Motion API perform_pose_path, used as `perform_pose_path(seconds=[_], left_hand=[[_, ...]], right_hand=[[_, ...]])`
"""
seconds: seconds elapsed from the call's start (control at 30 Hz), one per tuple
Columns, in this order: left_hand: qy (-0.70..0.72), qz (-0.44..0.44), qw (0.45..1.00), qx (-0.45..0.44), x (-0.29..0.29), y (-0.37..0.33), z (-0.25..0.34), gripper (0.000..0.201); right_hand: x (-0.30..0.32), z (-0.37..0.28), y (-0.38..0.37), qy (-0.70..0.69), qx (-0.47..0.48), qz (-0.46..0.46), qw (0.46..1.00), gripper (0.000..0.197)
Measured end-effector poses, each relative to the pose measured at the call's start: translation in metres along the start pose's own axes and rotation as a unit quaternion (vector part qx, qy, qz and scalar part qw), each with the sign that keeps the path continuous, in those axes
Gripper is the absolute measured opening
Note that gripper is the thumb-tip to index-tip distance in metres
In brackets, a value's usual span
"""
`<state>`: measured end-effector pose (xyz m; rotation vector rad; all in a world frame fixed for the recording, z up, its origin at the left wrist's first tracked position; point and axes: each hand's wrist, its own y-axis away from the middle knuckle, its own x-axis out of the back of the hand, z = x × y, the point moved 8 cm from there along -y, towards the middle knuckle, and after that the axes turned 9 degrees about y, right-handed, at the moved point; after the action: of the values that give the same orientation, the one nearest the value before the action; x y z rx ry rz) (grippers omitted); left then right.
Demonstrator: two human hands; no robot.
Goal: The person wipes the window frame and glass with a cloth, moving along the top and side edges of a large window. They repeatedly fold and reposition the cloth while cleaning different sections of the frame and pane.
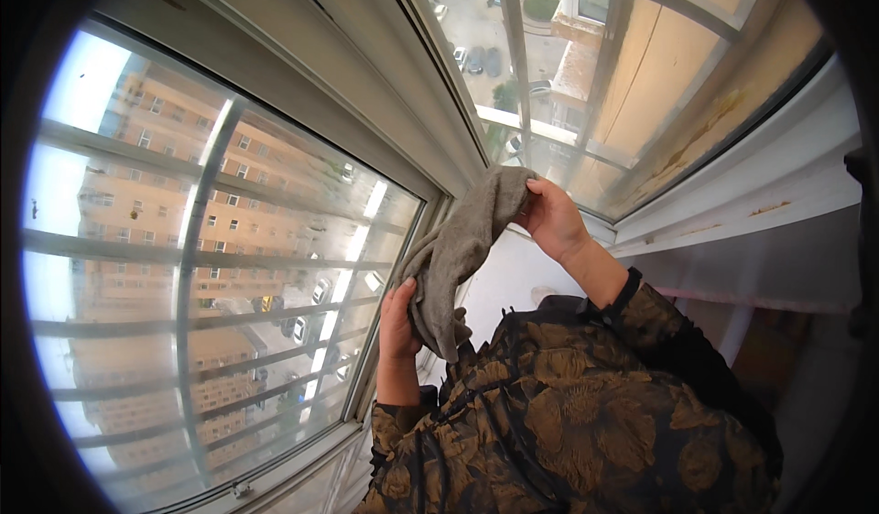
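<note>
A bunched grey-brown cloth (465,241) hangs between my two hands, in front of the corner where two windows meet. My left hand (399,320) grips its lower left end, thumb on the near side. At the upper right end my right hand (552,219) is closed on the cloth, the fingers partly hidden behind it. Folds run along the cloth, and a loose end droops below, close to my chest. Both forearms are bent, in dark sleeves with a brown flower pattern.
To the left stands a window pane (275,267) with metal bars outside it. Another barred window (632,65) rises ahead and to the right, above a white sill (732,226). A white frame post (366,84) joins them. A white surface (513,276) lies beneath the cloth.
</note>
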<state>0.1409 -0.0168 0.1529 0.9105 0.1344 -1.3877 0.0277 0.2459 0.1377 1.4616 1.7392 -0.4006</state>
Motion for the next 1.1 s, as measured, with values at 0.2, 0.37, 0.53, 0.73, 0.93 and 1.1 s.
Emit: perform_pose_path(seconds=[0.2, 0.37, 0.53, 0.73, 0.93, 1.1], left_hand=[[0.048, 0.013, 0.996, 0.068, -0.022, -0.023, -0.001, 0.057], [0.083, -0.048, 0.995, 0.027, -0.085, -0.031, 0.057, 0.055], [0.088, -0.116, 0.987, -0.07, -0.126, -0.034, 0.116, 0.049], [0.02, 0.042, 0.993, -0.106, -0.07, -0.075, 0.088, 0.038], [0.018, 0.067, 0.994, -0.086, -0.037, -0.074, 0.061, 0.024], [0.0, 0.057, 0.992, -0.116, -0.07, -0.052, 0.084, 0.041]], right_hand=[[-0.085, -0.051, -0.023, 0.093, 0.153, -0.097, 0.979, 0.028], [-0.175, -0.119, -0.048, 0.26, 0.423, -0.022, 0.868, 0.022], [-0.24, -0.138, -0.063, 0.548, 0.638, 0.102, 0.532, 0.027], [-0.2, -0.054, -0.089, 0.597, 0.669, 0.162, 0.411, 0.026], [-0.152, -0.025, -0.095, 0.52, 0.599, 0.142, 0.592, 0.034], [-0.178, -0.065, -0.069, 0.472, 0.624, 0.095, 0.615, 0.031]])
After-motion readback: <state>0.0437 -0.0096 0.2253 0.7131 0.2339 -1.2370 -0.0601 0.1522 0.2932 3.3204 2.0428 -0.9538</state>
